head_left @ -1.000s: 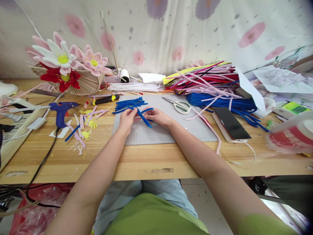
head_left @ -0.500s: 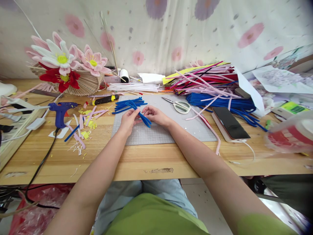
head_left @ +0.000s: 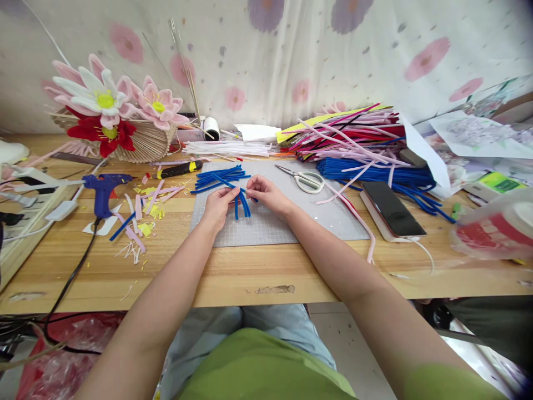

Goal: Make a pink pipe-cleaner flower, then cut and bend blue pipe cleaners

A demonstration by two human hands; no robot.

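Note:
Over the grey cutting mat (head_left: 270, 230), my left hand (head_left: 219, 208) pinches a small bunch of blue pipe cleaners (head_left: 242, 205), whose lower ends fan out toward me. My right hand (head_left: 266, 194) is closed at the right side of the same bunch, thumb and fingertips together on one blue strand. Behind my hands, a pile of cut blue pipe cleaners (head_left: 216, 176) lies on the mat. Scissors with pale handles (head_left: 309, 182) rest to the right of them.
A blue glue gun (head_left: 104, 194), coloured scraps (head_left: 145, 229) and a yellow-black cutter (head_left: 179, 169) lie on the left. Fuzzy flowers (head_left: 106, 100) stand behind. At right are a phone (head_left: 391, 210), blue pipe cleaners (head_left: 375, 173) and a plastic-wrapped cup (head_left: 495, 228).
The lower ends of the blue bunch have spread apart into separate strands. My right hand has shifted slightly and its fingers have closed on a strand.

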